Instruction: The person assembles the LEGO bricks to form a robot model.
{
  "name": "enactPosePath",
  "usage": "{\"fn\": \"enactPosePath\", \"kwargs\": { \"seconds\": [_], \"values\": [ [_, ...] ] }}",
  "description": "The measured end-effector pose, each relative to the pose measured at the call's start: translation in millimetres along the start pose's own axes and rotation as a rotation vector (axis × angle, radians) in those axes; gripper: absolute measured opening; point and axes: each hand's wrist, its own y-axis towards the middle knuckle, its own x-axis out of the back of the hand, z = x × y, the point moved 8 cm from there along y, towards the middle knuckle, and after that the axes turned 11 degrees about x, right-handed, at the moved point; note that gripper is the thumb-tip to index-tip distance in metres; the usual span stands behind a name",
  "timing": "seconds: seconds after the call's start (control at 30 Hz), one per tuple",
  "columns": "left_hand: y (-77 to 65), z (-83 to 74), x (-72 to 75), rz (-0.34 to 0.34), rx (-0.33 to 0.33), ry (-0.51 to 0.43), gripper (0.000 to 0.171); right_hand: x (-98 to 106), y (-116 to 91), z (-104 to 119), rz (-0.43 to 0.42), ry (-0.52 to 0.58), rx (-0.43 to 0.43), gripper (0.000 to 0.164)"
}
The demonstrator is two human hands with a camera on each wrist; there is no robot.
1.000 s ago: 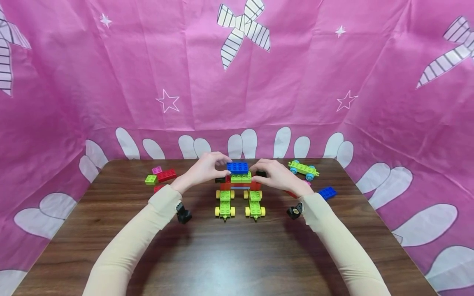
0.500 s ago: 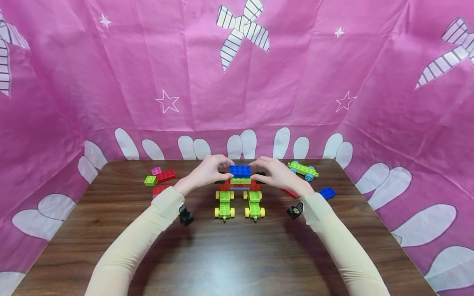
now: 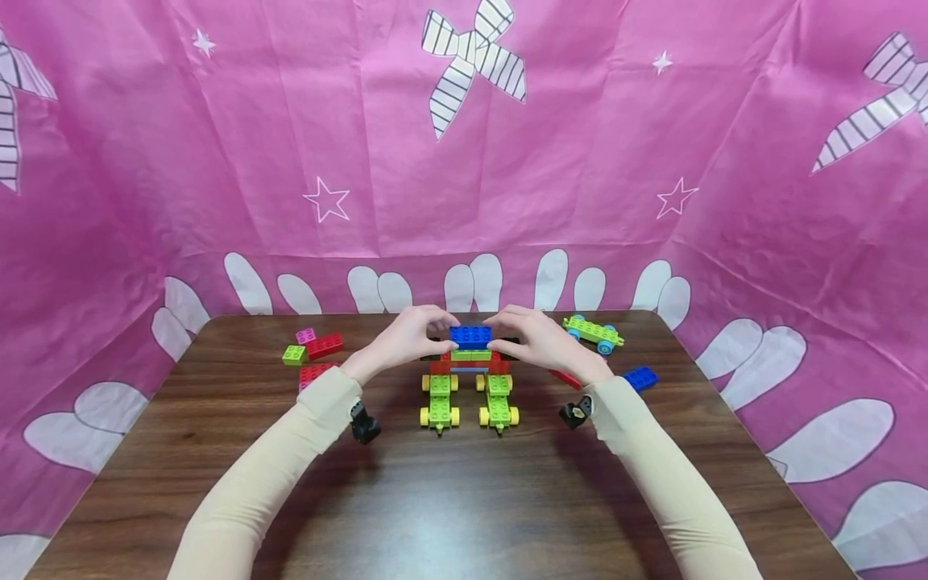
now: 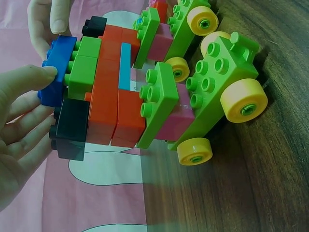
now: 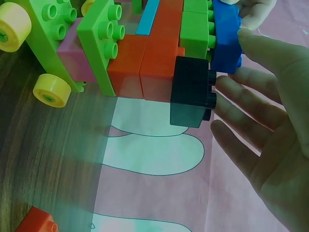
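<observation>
A blue building brick [image 3: 470, 337] is pinched at its two ends, by my left hand [image 3: 406, 334] on one side and my right hand [image 3: 535, 337] on the other. It sits over two lime green bricks [image 4: 84, 75], whose studs still show in the gap beneath it. Below them come red bricks [image 4: 104, 96], with a black brick [image 5: 190, 92] at each outer end. Two lime wheeled bases [image 3: 439, 409] with yellow wheels carry the build through pink bricks [image 5: 76, 58]. My left thumb [image 4: 41, 75] presses the blue brick's near side, other fingers behind it.
To the left lie a lime brick [image 3: 293, 354], a pink brick [image 3: 305, 335] and red bricks [image 3: 325, 345]. On the right are a lime car base [image 3: 593, 331] with blue wheels and a blue brick [image 3: 641, 378]. A pink curtain stands behind the wooden table [image 3: 464, 499].
Both hands have brought the blue brick slightly right and down, from off-centre to squarely above the lime bricks. Over the last half second almost nothing has moved.
</observation>
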Motion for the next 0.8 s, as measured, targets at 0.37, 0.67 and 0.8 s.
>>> {"fn": "enactPosePath", "kwargs": {
  "seconds": [0.37, 0.67, 0.8],
  "values": [
    [-2.1, 1.0, -1.3, 0.017, 0.002, -0.010, 0.031, -1.1, 1.6, -1.3, 0.000, -0.001, -0.004, 0.032],
    [-6.8, 5.0, 1.0, 0.037, 0.003, -0.053, 0.031, -3.4, 2.1, -3.8, 0.007, -0.004, -0.017, 0.032],
    [-5.5, 5.7, 1.9, 0.035, 0.013, -0.049, 0.031, -3.3, 1.9, -4.8, 0.002, -0.011, -0.020, 0.033]
  ]
}}
